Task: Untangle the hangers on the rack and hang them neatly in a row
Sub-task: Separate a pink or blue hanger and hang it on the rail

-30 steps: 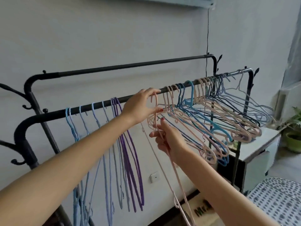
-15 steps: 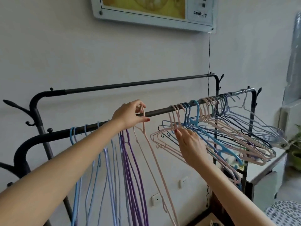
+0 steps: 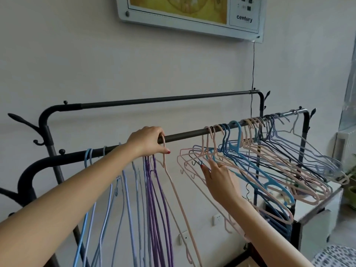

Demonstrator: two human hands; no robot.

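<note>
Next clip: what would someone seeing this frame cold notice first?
The tangled hangers, pink, blue and dark, splay out at the right end of the front rail. Left of them hangs a straight row of blue and purple hangers. The left hand holds a pink hanger at its hook on the rail, and the right hand reaches into the tangle.

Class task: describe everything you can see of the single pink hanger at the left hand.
The pink hanger is thin, pale pink and looks like coated wire. Its hook sits over the front rail of the black rack, where the left hand grips it at the hook. It hangs edge-on to the camera, just right of the purple hangers, apart from the tangled bunch further right. Its lower end runs out of view at the bottom.
</note>
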